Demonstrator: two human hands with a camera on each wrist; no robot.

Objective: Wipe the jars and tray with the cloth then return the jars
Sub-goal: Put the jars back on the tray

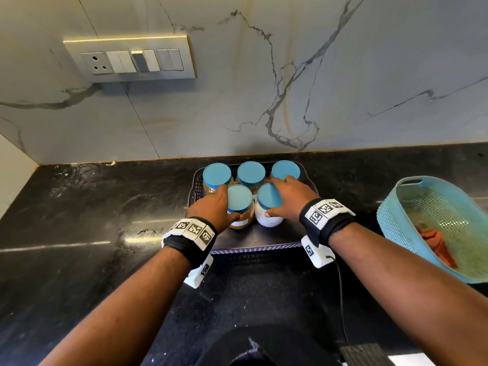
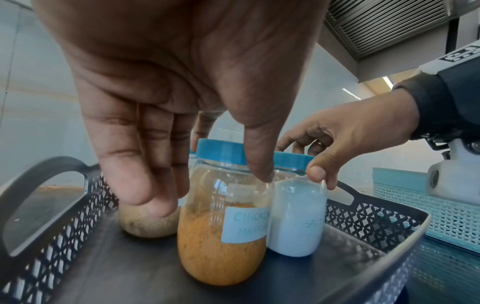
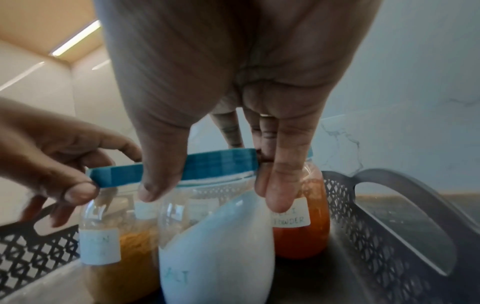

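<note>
Five blue-lidded jars stand in a dark latticed tray (image 1: 253, 237) on the black counter. My left hand (image 1: 227, 203) grips the front left jar of orange masala powder (image 2: 221, 246), thumb on its near shoulder and fingers down its far side. My right hand (image 1: 278, 199) grips the front right salt jar (image 1: 269, 219), thumb on the near side and fingers behind the lid. Both jars stand on the tray floor and touch each other. Three more jars (image 1: 251, 173) line the back, one of them with red chilli powder (image 3: 301, 236). An orange cloth (image 1: 435, 244) lies in the basket.
A light blue mesh basket (image 1: 422, 196) sits on the counter right of the tray. The marble wall with a switch panel (image 1: 132, 60) rises just behind the tray. The tray has raised handles (image 2: 46, 176) at both ends. Bare counter (image 1: 92, 207) lies to the left.
</note>
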